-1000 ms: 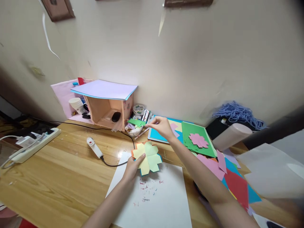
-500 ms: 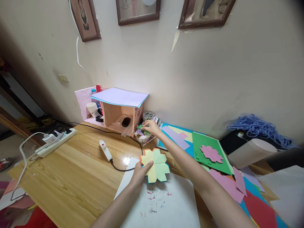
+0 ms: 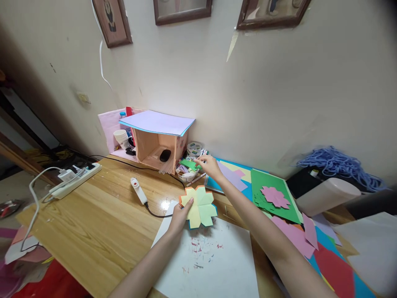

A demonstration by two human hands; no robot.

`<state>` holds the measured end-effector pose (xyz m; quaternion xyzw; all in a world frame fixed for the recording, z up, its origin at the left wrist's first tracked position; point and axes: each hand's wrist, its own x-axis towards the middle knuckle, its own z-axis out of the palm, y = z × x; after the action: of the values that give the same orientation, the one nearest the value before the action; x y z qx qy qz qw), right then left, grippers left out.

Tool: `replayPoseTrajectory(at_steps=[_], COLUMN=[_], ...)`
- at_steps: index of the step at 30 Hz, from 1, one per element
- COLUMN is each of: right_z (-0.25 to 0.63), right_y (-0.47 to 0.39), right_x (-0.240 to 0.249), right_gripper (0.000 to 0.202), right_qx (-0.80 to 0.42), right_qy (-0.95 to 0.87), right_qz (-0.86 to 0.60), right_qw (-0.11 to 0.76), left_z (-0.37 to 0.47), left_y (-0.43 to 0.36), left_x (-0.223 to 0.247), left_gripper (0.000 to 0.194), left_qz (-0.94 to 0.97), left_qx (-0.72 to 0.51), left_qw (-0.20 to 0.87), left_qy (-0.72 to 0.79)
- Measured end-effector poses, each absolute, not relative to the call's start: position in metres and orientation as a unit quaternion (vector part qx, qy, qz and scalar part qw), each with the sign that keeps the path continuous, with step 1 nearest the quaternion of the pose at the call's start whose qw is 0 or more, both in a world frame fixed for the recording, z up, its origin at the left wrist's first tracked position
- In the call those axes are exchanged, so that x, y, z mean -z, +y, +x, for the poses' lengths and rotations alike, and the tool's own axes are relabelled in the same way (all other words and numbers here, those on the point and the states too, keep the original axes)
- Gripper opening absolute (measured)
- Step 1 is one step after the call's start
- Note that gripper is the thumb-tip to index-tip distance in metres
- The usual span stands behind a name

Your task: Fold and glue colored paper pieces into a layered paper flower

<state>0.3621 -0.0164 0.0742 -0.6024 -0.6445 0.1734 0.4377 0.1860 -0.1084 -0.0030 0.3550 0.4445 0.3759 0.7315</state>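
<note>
My left hand (image 3: pixel 181 213) is closed on a layered paper flower (image 3: pixel 203 207), thumb on top. Its upper face is pale yellow and pale green, with orange and blue edges showing beneath. It is held just over a white sheet (image 3: pixel 214 260) marked with coloured smears. Off to the upper right of the flower, my right hand (image 3: pixel 209 165) has its fingers pinched together beside a small white bowl (image 3: pixel 186 178). Green paper scraps (image 3: pixel 190 164) lie in the bowl, right by the fingertips. Whether the fingers grip a scrap is too small to tell.
A glue gun (image 3: pixel 138 191) with a black cord lies on the wooden table (image 3: pixel 102 219). Behind stands an open cardboard box (image 3: pixel 155 149) with a lilac top. At right are a pink paper flower (image 3: pixel 275 197) on green paper and coloured sheets. A power strip (image 3: pixel 76 182) is at left.
My right hand has drawn back slightly to the right from the bowl, and more of the green scraps shows. The left hand and the paper flower have shifted a little up and left in view.
</note>
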Motion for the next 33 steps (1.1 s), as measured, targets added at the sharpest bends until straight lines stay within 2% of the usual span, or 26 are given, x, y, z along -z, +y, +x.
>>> replayPoseTrajectory(at_steps=[2,7,10,15,21,24,28,33], right_z=[0.366,0.370,0.370,0.376,0.376,0.369,0.361,0.361], right_y=[-0.035,-0.085,-0.103,-0.112,-0.114,-0.117,-0.121,-0.121], right_x=[-0.072,-0.055,-0.049,-0.049,-0.056,-0.059,-0.060,-0.056], right_gripper=[0.017,0.036,0.036,0.027,0.042,0.036,0.033,0.031], right_qx=[-0.187,-0.254,-0.263,-0.285,-0.304,-0.374,-0.497,-0.522], right_qy=[-0.616,-0.572,-0.540,-0.506,-0.475,-0.488,-0.497,-0.480], right_qz=[-0.624,-0.651,-0.665,-0.668,-0.687,-0.650,-0.600,-0.587], right_qw=[0.443,0.430,0.445,0.466,0.459,0.446,0.382,0.390], left_z=[0.185,0.185,0.187,0.187,0.185,0.186,0.187,0.183], left_y=[-0.108,-0.109,-0.109,-0.109,-0.110,-0.110,-0.110,-0.110], left_x=[0.001,-0.004,-0.006,-0.005,0.000,0.003,0.002,-0.008], left_gripper=[0.046,0.048,0.053,0.055,0.054,0.056,0.059,0.049], left_qz=[0.364,0.395,0.401,0.413,0.442,0.446,0.451,0.457], left_qx=[-0.385,-0.405,-0.403,-0.392,-0.403,-0.398,-0.383,-0.332], left_qw=[0.723,0.699,0.693,0.675,0.671,0.668,0.668,0.704], left_qy=[0.443,0.437,0.443,0.469,0.438,0.444,0.451,0.431])
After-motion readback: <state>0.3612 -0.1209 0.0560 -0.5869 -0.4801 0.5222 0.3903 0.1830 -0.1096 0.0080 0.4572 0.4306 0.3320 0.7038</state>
